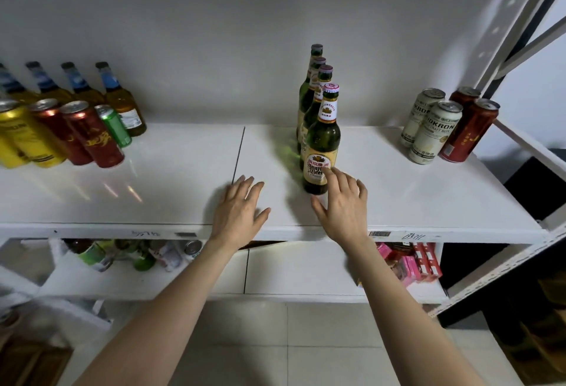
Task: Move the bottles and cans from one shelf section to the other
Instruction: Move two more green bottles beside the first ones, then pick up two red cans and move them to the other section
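Right hand (pixel 344 201) spread, seemingly touching the front bottle (pixel 321 146), hiding its base.

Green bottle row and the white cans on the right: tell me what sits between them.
Nothing. In the head view, bare white shelf separates the green bottle row from the white cans. The right hand is nearer, by the front bottle's base.

Bottles (pixel 321 128) file front-to-back mid-shelf (pixel 428 195); cans (pixel 444 125) right, perhaps touching.
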The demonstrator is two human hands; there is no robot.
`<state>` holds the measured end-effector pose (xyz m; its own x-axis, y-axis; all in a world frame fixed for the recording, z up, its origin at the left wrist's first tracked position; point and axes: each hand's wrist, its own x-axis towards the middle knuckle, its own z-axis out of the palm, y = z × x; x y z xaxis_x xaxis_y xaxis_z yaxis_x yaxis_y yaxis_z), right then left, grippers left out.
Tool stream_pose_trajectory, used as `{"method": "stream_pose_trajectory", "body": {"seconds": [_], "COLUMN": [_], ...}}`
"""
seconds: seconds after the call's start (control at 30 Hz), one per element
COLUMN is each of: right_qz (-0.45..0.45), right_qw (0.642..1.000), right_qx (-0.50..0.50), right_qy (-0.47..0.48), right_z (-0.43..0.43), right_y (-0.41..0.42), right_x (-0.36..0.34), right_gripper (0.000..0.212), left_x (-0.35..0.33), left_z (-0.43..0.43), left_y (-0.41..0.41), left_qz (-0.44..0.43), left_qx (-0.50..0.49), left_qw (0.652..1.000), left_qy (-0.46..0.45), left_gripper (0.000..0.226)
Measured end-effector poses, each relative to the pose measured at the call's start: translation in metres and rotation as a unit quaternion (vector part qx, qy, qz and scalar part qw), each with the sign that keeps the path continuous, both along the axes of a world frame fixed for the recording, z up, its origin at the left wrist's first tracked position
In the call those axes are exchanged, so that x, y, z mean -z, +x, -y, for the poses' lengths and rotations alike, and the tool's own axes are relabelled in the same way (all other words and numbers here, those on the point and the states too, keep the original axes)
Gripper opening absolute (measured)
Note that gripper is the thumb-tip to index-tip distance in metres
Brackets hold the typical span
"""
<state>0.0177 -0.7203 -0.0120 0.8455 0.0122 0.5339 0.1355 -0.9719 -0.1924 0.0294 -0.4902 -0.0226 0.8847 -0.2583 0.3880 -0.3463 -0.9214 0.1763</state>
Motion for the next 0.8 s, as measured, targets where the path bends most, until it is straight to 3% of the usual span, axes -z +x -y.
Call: {"method": "stream_pose_trajectory", "body": {"seconds": [0.1, 0.43, 0.8], "right_qz": [-0.005, -0.021, -0.035], "right_qw": [1.0, 0.997, 0.986], "right_qx": [-0.01, -0.075, -0.162], "right_qy": [-0.01, -0.012, -0.018], "right_z": [-0.028, -0.153, -0.291], "right_y": [-0.023, -0.079, -0.07], "right_x": [0.002, -0.001, -0.022], "right_gripper": [0.058, 0.059, 0.063], "left_x": [-0.001, -0.008, -0.03], "left_z": [-0.029, -0.152, -0.283], "left_y": [-0.028, -0.109, -0.13], "left_qz": [0.01, -0.006, 0.001], "left_qx": [-0.007, -0.08, -0.178], "left_qw": [1.0, 0.994, 0.981], "left_qy": [0.017, 0.071, 0.08], "left_gripper": [0.053, 0.056, 0.059]}}
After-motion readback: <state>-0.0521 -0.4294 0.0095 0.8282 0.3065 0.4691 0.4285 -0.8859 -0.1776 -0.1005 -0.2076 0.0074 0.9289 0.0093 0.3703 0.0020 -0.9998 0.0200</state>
